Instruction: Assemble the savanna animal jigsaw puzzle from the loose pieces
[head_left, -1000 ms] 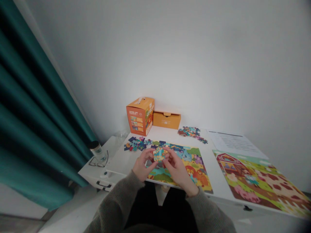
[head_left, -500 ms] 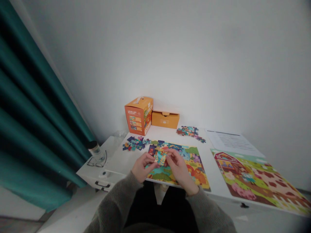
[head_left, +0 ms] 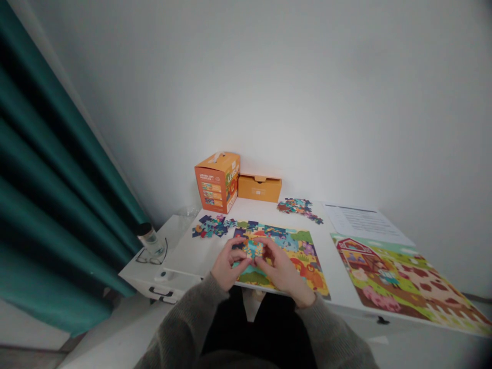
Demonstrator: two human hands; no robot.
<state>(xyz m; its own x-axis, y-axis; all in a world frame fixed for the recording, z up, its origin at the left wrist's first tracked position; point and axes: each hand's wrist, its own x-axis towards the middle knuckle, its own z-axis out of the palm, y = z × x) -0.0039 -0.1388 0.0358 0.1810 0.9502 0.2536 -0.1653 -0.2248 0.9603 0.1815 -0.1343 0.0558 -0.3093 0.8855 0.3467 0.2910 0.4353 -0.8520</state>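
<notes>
A small light-blue and orange puzzle piece (head_left: 253, 249) is held up between my two hands. My left hand (head_left: 229, 261) pinches its left side, fingers closed on it. On the right side my right hand (head_left: 277, 264) grips it with thumb and fingers. Under both hands lies a colourful animal picture (head_left: 300, 246) at the table's front edge. Loose puzzle pieces (head_left: 210, 226) are spread just beyond its upper left corner, some reaching its top edge. Another heap of pieces (head_left: 295, 205) sits farther back.
An orange puzzle box (head_left: 211, 187) and a low open box (head_left: 259, 188) stand at the wall. Farm picture (head_left: 400, 279) and printed sheets (head_left: 361, 220) lie right. A dark-lidded jar (head_left: 150, 240) and glasses (head_left: 148, 259) are left, near a green curtain (head_left: 46, 205).
My hands have turned the small piece a little, and my left fingers are now higher along its side. The whole view has shifted slightly.
</notes>
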